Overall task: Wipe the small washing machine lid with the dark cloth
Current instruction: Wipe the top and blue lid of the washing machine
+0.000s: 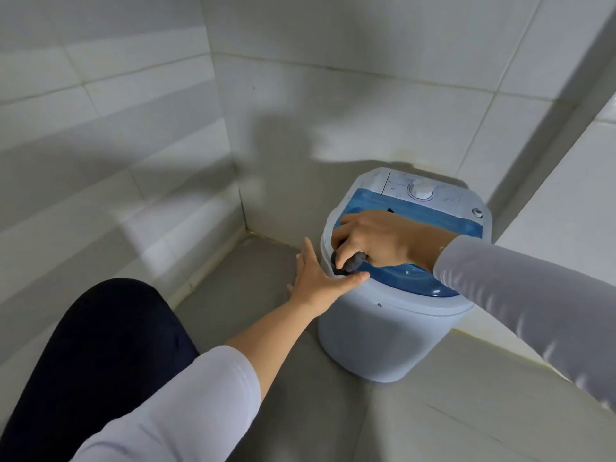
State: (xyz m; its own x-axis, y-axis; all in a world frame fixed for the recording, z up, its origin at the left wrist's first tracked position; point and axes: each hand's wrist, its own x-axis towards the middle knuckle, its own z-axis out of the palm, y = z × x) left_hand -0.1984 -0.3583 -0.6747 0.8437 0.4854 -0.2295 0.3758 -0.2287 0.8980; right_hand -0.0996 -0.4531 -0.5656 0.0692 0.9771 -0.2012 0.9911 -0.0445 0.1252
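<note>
A small washing machine [393,331] stands on the grey floor [333,411] in a corner, close to the white tiled walls [116,128]. It is pale blue and round, and its blue lid [423,215] is on top and shut. Behind the lid is a white panel with 1 round knob [421,191].

The right hand [373,238] is on the lid, near the left edge. Its fingers are curled tight round the dark cloth [348,263], which is bunched up in a ball. The cloth touches the front left part of the lid.

The left hand [320,278] is flat, with its fingers straight, and holds nothing. It rests against the left side of the machine, and its thumb lies on the rim just under the cloth. The 2 hands are very close together.

A knee in dark trousers [100,345] is at the lower left. Both arms have pale sleeves [533,295]
</note>
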